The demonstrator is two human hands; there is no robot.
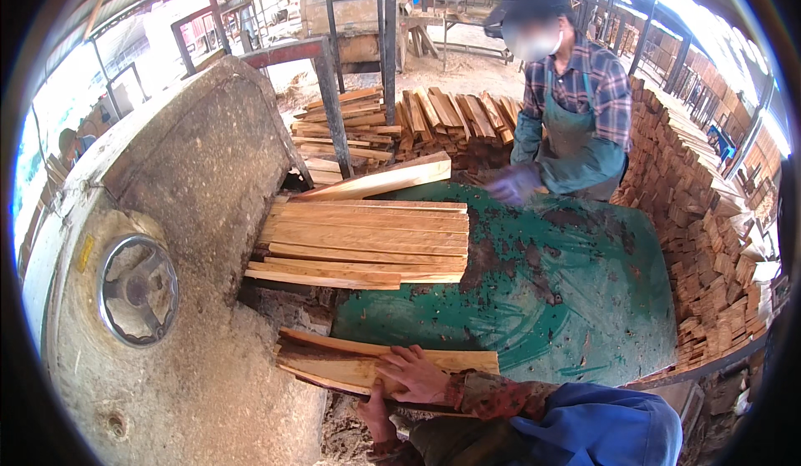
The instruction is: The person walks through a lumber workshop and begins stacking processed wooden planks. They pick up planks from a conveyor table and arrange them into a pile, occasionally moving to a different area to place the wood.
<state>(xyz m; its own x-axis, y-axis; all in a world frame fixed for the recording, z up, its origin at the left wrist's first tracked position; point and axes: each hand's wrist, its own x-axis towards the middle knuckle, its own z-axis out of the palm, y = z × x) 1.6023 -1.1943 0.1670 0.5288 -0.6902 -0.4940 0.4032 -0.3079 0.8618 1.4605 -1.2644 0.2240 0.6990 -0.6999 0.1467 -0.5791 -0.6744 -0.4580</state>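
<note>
A small bundle of rough wooden boards (459,360) lies at the lower middle, against the machine's side. My right hand (415,376) rests on top of these boards, its fingers spread out flat. Lower down, my left hand (378,418) grips the near edge of the same boards, its thumb up against them; its other fingers are partly hidden. Beyond them, a row of sawn planks (367,236) lies side by side, reaching from the machine onto the green table. One thicker plank (384,178) slants across at the row's far side.
The large dusty machine (200,182) with a metal handwheel (138,291) stands at left. A worn green table (576,299) spreads to the right. Across it stands a co-worker (576,107) with a purple glove (515,184). Stacked wood pieces (709,241) wall the right side; more boards (459,115) lie behind.
</note>
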